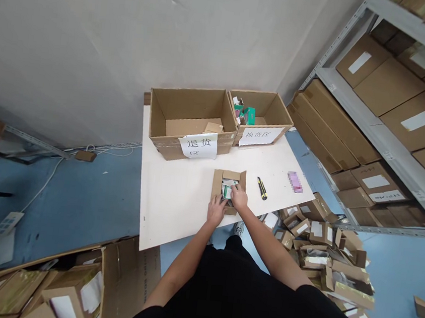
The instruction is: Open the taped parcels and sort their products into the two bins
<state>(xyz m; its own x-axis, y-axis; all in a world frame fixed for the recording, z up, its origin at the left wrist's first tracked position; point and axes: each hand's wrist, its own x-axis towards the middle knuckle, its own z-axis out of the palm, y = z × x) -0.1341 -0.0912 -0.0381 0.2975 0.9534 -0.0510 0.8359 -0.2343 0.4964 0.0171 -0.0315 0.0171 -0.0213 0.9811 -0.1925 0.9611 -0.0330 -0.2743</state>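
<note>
A small cardboard box point(217, 182) lies on the white table with its flaps folded out. Inside it sits a green and white packet point(227, 191), partly covered by what looks like clear wrapping. My right hand point(239, 197) reaches in from the right, its fingers closed on the packet's edge. At the near left corner of the box, my left hand point(216, 210) has its fingers bent over the cardboard, their tips close to the packet. Right of the box lies a black and yellow utility knife point(262, 188), apart from both hands.
Two large labelled cartons stand at the table's back: a left carton point(164, 146) and a right carton point(282, 131) with green boxes inside. A blurred pink item point(295, 182) lies on the right. Opened boxes point(315, 261) litter the floor; a loaded shelf point(376, 120) rises beyond.
</note>
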